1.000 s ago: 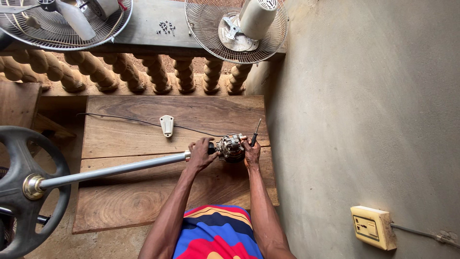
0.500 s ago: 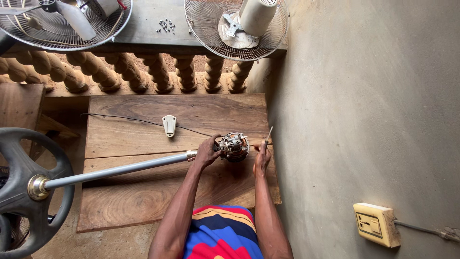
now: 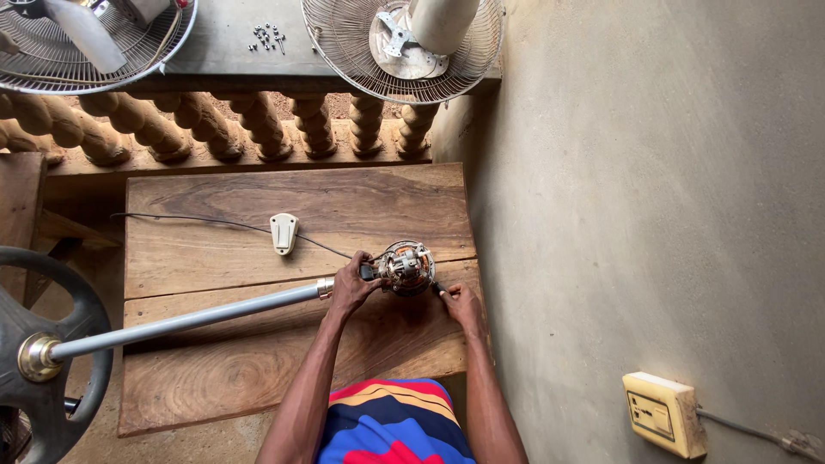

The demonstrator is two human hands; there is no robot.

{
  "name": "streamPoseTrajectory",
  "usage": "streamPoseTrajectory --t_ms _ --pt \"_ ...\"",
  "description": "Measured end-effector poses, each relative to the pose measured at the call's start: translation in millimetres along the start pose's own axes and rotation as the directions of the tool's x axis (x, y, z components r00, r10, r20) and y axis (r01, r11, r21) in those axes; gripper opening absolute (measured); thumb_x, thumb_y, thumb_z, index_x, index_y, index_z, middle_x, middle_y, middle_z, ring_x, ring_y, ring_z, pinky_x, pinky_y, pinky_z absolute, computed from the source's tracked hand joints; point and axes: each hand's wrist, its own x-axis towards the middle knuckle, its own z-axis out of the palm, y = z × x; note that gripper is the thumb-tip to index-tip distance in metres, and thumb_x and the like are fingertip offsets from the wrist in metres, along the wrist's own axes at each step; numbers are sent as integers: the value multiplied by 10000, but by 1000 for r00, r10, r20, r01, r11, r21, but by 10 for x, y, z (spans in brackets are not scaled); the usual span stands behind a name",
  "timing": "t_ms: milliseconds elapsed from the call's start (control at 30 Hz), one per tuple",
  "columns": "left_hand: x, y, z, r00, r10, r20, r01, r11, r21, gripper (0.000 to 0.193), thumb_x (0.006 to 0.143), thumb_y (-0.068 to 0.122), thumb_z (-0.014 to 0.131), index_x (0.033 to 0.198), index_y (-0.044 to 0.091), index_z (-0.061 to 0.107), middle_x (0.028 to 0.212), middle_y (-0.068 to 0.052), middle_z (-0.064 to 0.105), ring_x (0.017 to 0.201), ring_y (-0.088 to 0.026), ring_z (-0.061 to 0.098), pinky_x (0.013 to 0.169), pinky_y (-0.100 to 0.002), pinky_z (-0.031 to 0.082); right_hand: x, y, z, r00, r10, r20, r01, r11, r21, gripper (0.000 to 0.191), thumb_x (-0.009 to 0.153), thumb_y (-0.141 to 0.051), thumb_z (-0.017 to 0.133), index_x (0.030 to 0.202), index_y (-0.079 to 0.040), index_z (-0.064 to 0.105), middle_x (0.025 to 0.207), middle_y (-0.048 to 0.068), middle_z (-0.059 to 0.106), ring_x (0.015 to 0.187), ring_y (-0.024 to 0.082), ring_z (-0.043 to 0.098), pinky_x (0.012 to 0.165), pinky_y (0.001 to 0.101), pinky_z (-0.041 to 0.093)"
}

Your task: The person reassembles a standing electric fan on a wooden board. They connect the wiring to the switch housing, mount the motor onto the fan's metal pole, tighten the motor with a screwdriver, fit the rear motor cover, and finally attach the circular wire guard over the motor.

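On the wooden desk (image 3: 258, 378), right near its far-right end, sits an exposed fan motor (image 3: 406, 267) with its copper windings showing, mounted on the end of a long grey pole (image 3: 189, 320). That pole runs diagonally across the planks down to a round black base (image 3: 39, 357) at the lower left, which hangs off the desk edge.

Left hand (image 3: 350, 288) is wrapped around the neck where pole meets motor, fingers curled tight on it, thumb side touching the motor housing. Right hand (image 3: 464, 308) is just beside the motor on its right, closed around a thin dark tool (image 3: 437, 288) whose tip pokes in at the motor's lower right side. Can't really tell what kind of tool, it's too small and mostly hidden by the fingers.

Behind the motor a thin black cable (image 3: 198, 220) trails across the desk to a small cream inline switch (image 3: 284, 233), well apart from both hands. Further back there's a turned wooden balustrade (image 3: 215, 129), and on the ledge above it two wire fan guards (image 3: 404, 47) plus a little pile of screws (image 3: 266, 36). Grey wall on the right has a yellowish socket (image 3: 663, 414) low down.
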Motion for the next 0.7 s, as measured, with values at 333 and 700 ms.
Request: streamPoseTrajectory --t_ms 333,700 --pt "162 134 -39 995 -103 1 103 993 -52 582 647 304 945 1024 75 565 985 -88 769 925 -285 753 750 -412 584 1475 -1456 -1131 934 -324 -152 320 946 -48 260 912 -335 721 991 -89 757 902 107 770 832 260 747 773 390 575" --pt "464 101 -117 980 -199 24 200 976 -84 612 569 306 975 983 84 583 963 -75 787 899 -288 755 750 -416 583 3737 -4710 -1980 450 -687 -570 498 723 -479 1380 621 -717 1011 1505 -65 176 1405 438 307 1160 664 465 768 755 473"
